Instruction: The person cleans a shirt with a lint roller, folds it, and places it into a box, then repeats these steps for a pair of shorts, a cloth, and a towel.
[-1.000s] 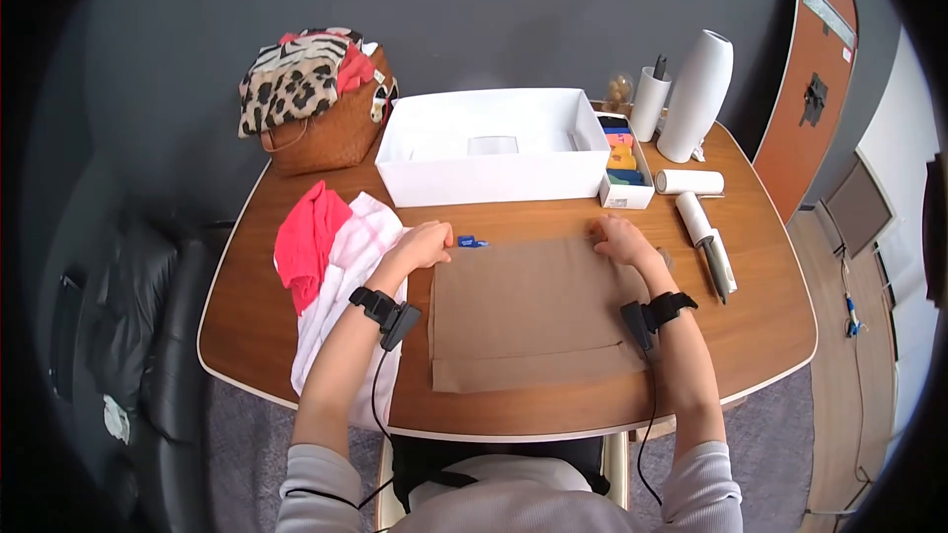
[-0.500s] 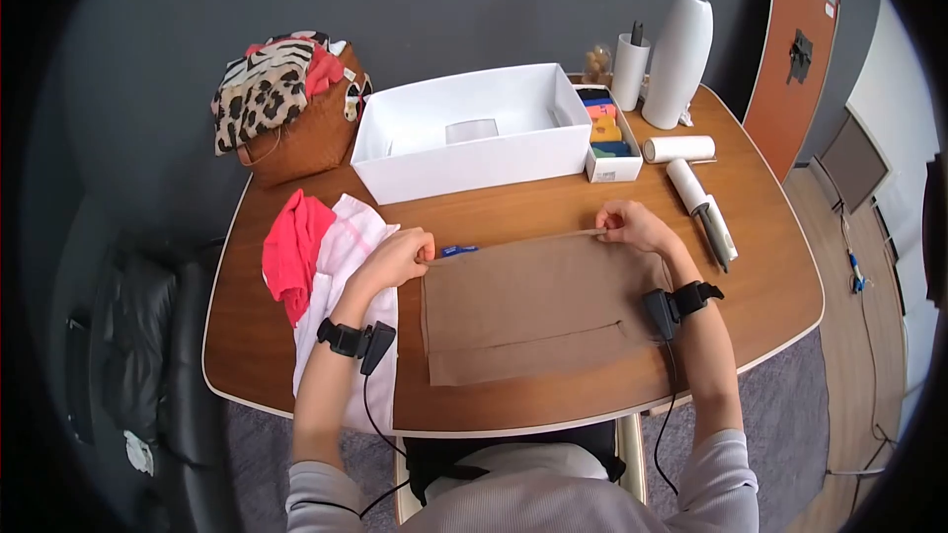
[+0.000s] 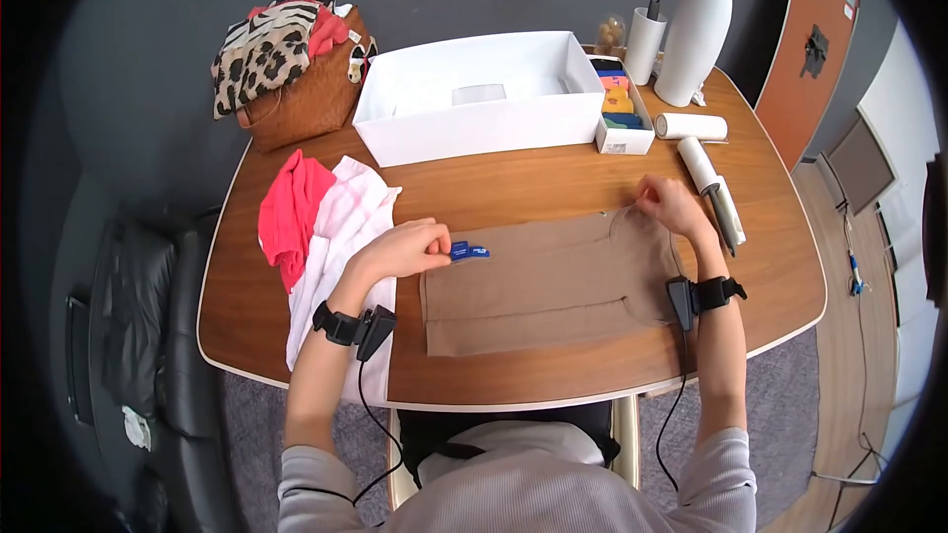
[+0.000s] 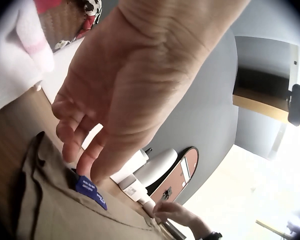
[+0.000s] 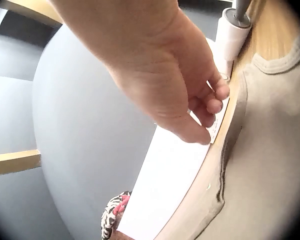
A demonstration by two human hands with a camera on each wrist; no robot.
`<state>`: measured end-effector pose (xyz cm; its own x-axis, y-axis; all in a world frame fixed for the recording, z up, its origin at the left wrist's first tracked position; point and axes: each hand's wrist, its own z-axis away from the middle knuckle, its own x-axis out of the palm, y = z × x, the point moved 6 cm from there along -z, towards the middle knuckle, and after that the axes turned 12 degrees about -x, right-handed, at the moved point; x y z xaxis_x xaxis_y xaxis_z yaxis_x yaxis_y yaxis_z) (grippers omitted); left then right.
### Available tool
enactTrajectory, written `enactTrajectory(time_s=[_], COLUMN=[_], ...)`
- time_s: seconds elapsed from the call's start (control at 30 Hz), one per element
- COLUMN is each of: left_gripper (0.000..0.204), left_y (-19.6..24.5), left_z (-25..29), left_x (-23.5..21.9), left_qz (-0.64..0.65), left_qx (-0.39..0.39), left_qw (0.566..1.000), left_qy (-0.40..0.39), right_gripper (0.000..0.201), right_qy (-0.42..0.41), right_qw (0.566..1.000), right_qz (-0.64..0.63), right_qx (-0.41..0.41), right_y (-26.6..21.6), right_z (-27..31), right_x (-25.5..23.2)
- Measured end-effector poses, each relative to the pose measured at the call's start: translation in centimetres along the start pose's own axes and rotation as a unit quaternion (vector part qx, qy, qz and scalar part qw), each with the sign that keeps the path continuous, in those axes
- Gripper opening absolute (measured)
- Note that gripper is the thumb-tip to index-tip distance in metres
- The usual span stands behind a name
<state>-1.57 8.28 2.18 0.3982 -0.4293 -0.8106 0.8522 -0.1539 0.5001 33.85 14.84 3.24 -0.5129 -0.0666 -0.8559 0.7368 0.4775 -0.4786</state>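
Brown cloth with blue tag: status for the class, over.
Left hand open, beside blue tag; right hand open, near far edge. Brown cloth spread out, nothing blocking.

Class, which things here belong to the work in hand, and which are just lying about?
Seemingly in the work:
brown cloth
its blue label
left hand, right hand

Seemingly lying about:
tall white vase
brown bag
white roll
open white box, red cloth, white cloth (roles unclear)

Dressed in a ribbed grey top (image 3: 553, 474), strapped behind each hand (image 3: 403, 249) with black bands (image 3: 338, 324) and boxy modules (image 3: 375, 334), wired with thin black cables (image 3: 367, 400)
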Motion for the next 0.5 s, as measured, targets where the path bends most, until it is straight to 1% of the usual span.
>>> enactTrajectory(time_s=[0.03,0.07,0.1,0.17,0.2,0.3,0.33,0.43,0.47,0.5], left_gripper=[0.015,0.016,0.016,0.017,0.017,0.018,0.018,0.018,0.019,0.019], left_y=[-0.1,-0.4,-0.6,-1.0,-1.1,-1.7,-1.9,-2.1,-2.1,-2.1], left_z=[-0.2,-0.6,-1.0,-1.5,-1.6,-1.7,-1.7,-1.9,-2.0,-2.0], left_x=[0.3,0.7,0.9,1.3,1.4,1.3,1.3,0.8,0.8,0.8], left_qz=[-0.008,-0.016,-0.024,-0.03,-0.033,-0.017,-0.02,-0.023,-0.019,-0.016], left_qx=[-0.002,-0.004,-0.006,-0.006,-0.006,-0.016,-0.018,-0.021,-0.018,-0.016], left_qw=[1.0,1.0,0.999,0.999,0.999,0.999,0.999,0.998,0.998,0.998], left_qy=[0.013,0.027,0.041,0.039,0.038,0.042,0.044,0.054,0.057,0.058], right_gripper=[0.014,0.019,0.019,0.019,0.021,0.019,0.019,0.019,0.021,0.022], right_qy=[0.03,0.029,0.005,-0.044,-0.04,0.005,0.02,0.061,0.065,0.067], right_qw=[0.998,0.994,0.992,0.984,0.987,0.991,0.99,0.979,0.982,0.985], right_qz=[0.054,0.087,0.107,0.147,0.084,0.071,0.084,0.173,0.158,0.143], right_qx=[0.027,0.062,0.071,0.09,0.128,0.116,0.114,0.089,0.08,0.072], right_y=[0.4,2.0,3.0,4.2,4.4,6.9,7.7,7.3,6.2,4.0], right_z=[0.1,0.2,0.5,1.3,1.6,2.3,2.5,2.3,1.9,1.3], right_x=[-0.8,-0.8,-0.6,-0.4,-0.7,-1.2,-1.4,-2.0,-2.1,-2.2])
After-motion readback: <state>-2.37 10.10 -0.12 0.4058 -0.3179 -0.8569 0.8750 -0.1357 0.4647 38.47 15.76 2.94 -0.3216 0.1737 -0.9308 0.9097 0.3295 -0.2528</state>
